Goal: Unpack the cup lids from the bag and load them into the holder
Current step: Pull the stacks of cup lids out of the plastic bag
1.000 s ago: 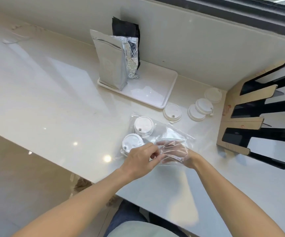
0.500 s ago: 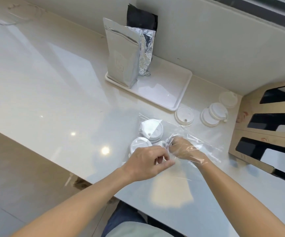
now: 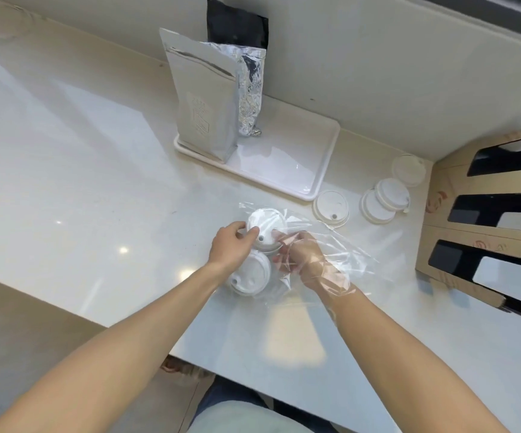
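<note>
Right hand (image 3: 302,256) inserted wrist-deep into clear crinkled plastic bag (image 3: 331,254) near front edge of pale glossy countertop (image 3: 81,182); fingers curled, grip contents not discernible through film. Left hand (image 3: 232,245) outside bag, thumb and forefinger pinched on rim of upper white round plastic cup lid (image 3: 263,226). Second white lid (image 3: 248,278) lay beneath left wrist. Four loose white lids (image 3: 331,207) rested between white rectangular tray (image 3: 321,170) and slotted cardboard-and-black holder (image 3: 484,226) at right edge.
</note>
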